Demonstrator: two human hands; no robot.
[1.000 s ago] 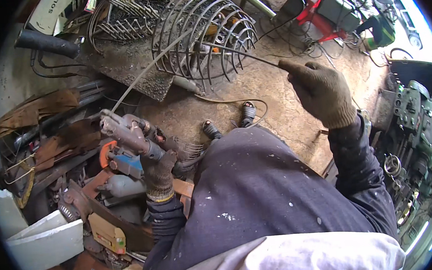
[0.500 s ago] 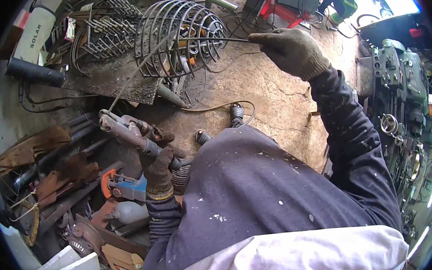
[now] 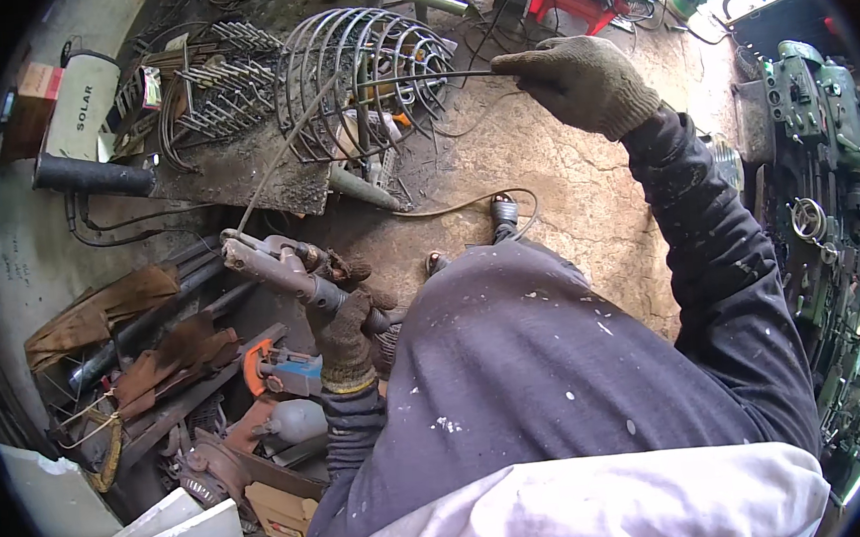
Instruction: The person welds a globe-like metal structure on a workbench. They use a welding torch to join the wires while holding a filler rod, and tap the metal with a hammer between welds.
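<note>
My left hand (image 3: 340, 337), in a knitted work glove, is closed around the worn handle of a welding electrode holder (image 3: 276, 269). A thin welding rod (image 3: 288, 159) sticks out of its jaw and slants up to the domed cage of curved metal bars (image 3: 331, 61). In front of the bars, the tip's contact is unclear. My right hand (image 3: 582, 83), gloved too, pinches one end of a thin dark metal rod (image 3: 471, 73). That rod runs level to the left, across the cage's right side. The cage rests at the edge of a dirty metal worktable (image 3: 244, 182).
Bundled short metal rods (image 3: 228, 88) and a dark cylinder (image 3: 94, 175) lie on the worktable. Scrap metal and a blue-and-orange tool (image 3: 293, 370) crowd the lower left. A cable (image 3: 466, 206) crosses the floor by my feet. Green machinery (image 3: 818, 112) stands at right.
The whole scene has shifted a little right and down in the picture, apparently as my head turned. Both hands keep their grips on the electrode holder and the metal rod.
</note>
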